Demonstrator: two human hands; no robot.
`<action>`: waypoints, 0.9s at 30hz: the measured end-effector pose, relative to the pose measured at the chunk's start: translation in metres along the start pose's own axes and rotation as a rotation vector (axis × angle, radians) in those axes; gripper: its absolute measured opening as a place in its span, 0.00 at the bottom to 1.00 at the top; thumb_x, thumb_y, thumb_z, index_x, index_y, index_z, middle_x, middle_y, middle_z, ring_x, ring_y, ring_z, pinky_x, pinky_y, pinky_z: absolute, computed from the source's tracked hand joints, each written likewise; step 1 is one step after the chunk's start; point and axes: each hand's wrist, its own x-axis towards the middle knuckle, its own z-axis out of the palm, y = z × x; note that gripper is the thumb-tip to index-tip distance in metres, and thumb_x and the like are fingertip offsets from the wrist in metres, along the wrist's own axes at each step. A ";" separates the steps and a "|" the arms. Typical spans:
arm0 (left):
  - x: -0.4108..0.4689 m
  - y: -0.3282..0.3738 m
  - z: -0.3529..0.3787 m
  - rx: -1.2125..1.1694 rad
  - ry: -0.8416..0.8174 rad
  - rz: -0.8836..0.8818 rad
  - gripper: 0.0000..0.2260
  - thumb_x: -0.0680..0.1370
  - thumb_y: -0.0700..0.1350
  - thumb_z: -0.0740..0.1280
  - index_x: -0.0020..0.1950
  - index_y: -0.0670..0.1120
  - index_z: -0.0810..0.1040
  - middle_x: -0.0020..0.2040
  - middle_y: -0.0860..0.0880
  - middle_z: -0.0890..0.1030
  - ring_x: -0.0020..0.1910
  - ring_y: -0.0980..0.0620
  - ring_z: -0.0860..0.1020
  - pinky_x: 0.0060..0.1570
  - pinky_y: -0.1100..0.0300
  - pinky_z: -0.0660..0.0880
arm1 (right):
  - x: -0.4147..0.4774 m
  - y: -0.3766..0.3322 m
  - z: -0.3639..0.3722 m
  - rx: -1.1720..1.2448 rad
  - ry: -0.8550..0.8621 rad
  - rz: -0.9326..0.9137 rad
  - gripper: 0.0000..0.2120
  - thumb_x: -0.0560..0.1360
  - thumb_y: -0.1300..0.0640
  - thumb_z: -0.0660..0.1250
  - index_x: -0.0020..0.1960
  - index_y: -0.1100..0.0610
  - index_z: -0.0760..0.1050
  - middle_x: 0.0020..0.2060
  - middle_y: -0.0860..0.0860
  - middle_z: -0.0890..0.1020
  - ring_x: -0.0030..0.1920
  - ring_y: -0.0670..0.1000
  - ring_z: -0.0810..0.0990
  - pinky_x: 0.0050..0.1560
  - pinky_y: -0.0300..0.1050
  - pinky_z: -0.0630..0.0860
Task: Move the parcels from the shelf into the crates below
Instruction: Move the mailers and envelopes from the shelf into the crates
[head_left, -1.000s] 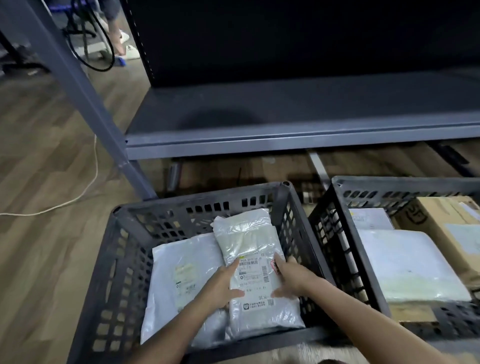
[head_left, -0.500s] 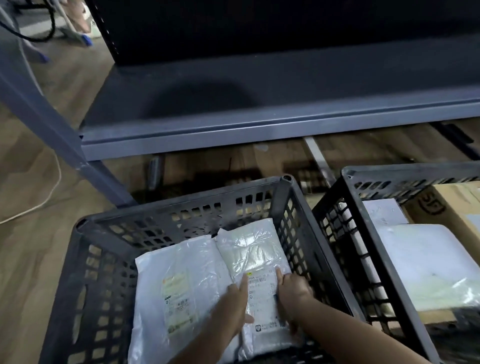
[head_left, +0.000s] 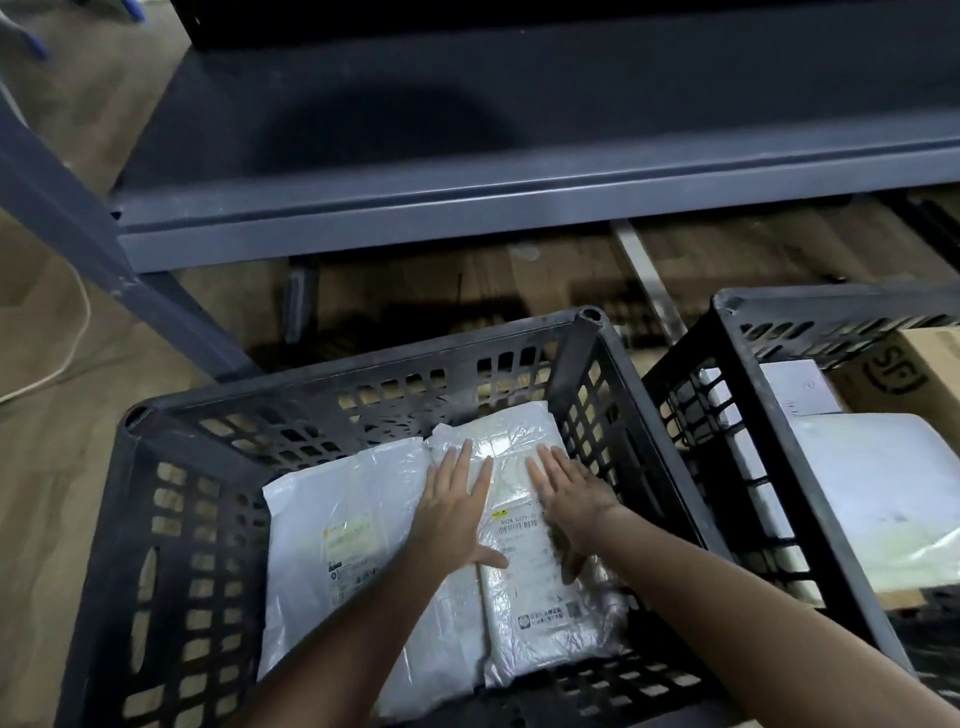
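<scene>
Left hand (head_left: 451, 512): flat, fingers spread, palm down on the crinkled white plastic mailer parcel with a barcode label (head_left: 530, 551); pressing, not gripping.
Right hand (head_left: 571, 501): likewise flat and unclenched on the same parcel.
Parcel under the hands: lying inside the black perforated plastic crate (head_left: 363, 384), overlapping a wider white plastic mailer (head_left: 343, 535).
Neighbouring black crate (head_left: 748, 395): holds white mailers and a brown cardboard box (head_left: 919, 374).
Grey metal shelf (head_left: 519, 156): bare where visible.
Progress: seemingly near the end; only letting go is left here.
</scene>
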 end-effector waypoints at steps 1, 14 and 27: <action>0.006 -0.003 -0.001 0.030 -0.032 0.022 0.56 0.65 0.68 0.70 0.77 0.46 0.38 0.76 0.40 0.34 0.75 0.40 0.36 0.73 0.46 0.37 | 0.004 0.001 0.002 0.007 -0.017 0.002 0.47 0.77 0.48 0.63 0.73 0.64 0.28 0.74 0.63 0.33 0.75 0.60 0.34 0.76 0.54 0.44; 0.030 -0.008 0.013 0.060 -0.142 0.060 0.58 0.64 0.69 0.69 0.77 0.46 0.36 0.75 0.39 0.33 0.74 0.40 0.32 0.71 0.48 0.34 | 0.010 -0.018 0.007 0.097 -0.054 0.118 0.35 0.81 0.59 0.54 0.74 0.67 0.32 0.75 0.62 0.38 0.77 0.58 0.40 0.75 0.50 0.47; -0.036 0.017 0.035 0.083 -0.212 0.211 0.53 0.69 0.64 0.69 0.76 0.49 0.34 0.71 0.40 0.27 0.68 0.37 0.26 0.69 0.46 0.37 | -0.024 -0.037 0.032 0.037 -0.170 0.097 0.37 0.82 0.52 0.51 0.71 0.65 0.26 0.71 0.68 0.33 0.74 0.65 0.35 0.74 0.57 0.45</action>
